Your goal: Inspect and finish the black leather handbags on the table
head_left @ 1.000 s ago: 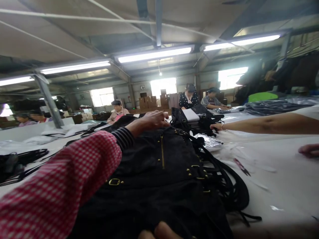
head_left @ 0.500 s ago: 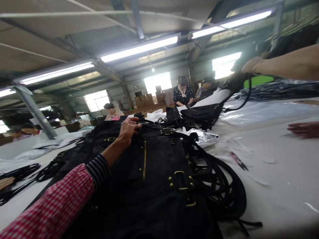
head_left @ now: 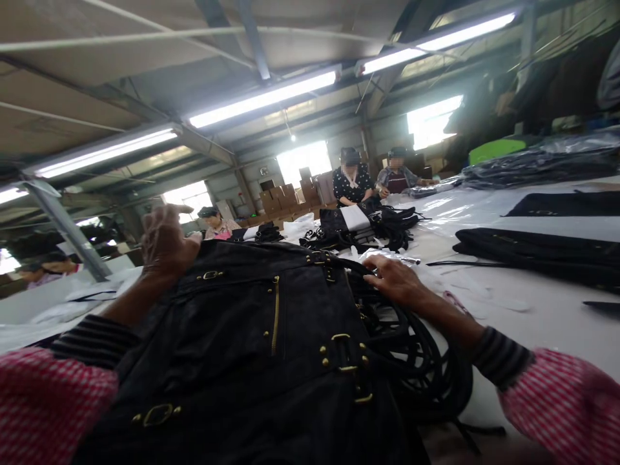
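Observation:
A stack of black bags with brass zippers and buckles fills the middle, the top bag [head_left: 232,336] lying flat. My left hand [head_left: 167,242], blurred, is raised at the bag's far left edge with its fingers apart and nothing visible in them. On the right side, my right hand [head_left: 397,281] has its fingers bent around a black strap [head_left: 351,265] near the bag's upper right corner. Below that hand, several looped black straps [head_left: 416,361] hang over the table. Part of a pair of thread snips [head_left: 455,302] shows behind my right forearm.
Folded black bags with a white paper band [head_left: 356,218] lie ahead. More black bags [head_left: 537,252] rest at the right, before a plastic-wrapped pile [head_left: 542,161] and a green object [head_left: 496,150]. Co-workers [head_left: 352,177] sit across the white table [head_left: 547,329].
My left hand has moved off the bag's top toward the left. My right hand has come in at the straps. A co-worker's arm has left the right side, and black bags now lie there.

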Demonstrator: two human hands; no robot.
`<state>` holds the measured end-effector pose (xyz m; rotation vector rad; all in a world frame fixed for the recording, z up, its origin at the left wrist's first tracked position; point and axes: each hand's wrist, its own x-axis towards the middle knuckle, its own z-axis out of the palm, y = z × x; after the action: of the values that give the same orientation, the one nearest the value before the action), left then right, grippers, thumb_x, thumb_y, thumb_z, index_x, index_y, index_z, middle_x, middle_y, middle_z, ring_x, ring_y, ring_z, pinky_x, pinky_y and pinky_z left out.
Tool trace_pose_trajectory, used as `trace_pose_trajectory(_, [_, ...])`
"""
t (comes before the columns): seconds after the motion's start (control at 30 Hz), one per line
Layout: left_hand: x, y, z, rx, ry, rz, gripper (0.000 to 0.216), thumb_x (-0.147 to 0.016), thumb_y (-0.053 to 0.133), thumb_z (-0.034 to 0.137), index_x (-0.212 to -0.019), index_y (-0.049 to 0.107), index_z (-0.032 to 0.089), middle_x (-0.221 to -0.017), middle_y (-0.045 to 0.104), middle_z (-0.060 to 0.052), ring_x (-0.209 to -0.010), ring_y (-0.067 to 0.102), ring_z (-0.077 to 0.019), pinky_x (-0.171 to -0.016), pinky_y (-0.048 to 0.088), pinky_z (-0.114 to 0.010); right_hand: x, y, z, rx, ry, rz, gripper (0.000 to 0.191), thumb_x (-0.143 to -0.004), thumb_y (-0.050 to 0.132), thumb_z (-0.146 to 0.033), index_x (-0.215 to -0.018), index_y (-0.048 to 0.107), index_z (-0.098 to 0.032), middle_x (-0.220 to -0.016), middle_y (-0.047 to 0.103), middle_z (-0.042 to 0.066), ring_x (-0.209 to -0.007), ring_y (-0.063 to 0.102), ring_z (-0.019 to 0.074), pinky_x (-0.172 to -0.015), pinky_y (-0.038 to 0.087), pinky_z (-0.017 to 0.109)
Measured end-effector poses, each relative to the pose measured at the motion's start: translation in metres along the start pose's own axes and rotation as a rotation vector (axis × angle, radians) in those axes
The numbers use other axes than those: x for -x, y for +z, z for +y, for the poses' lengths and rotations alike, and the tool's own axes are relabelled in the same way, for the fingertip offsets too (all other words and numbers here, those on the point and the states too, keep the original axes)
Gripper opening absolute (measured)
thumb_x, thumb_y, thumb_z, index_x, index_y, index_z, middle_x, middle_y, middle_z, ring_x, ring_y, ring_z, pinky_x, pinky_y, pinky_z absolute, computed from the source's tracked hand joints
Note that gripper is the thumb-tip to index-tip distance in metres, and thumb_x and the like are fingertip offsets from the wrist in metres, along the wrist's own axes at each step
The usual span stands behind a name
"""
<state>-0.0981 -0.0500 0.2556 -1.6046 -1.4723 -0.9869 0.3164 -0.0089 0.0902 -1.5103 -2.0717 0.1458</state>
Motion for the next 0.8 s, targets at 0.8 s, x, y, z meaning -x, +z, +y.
trace_pose_trajectory(0.8, [-0.004,-0.062,0.065,0.863,-0.347,-0.158,0.034,-0.084,0.071,0.048,-0.104,0.068,0.021,-0.111,0.073,-0.004,-0.098,0.070,-0.0210,-0.077,0.055,-0.035,-0.023,-0.123,-0.173,-1.415,-0.715,-0.596,0.041,-0.109,0.036,-0.052,-0.138,0.043,-0.024,-0.098,0.072,0.006,-0.092,0.073,0.0191,-0.062,0.059,0.022])
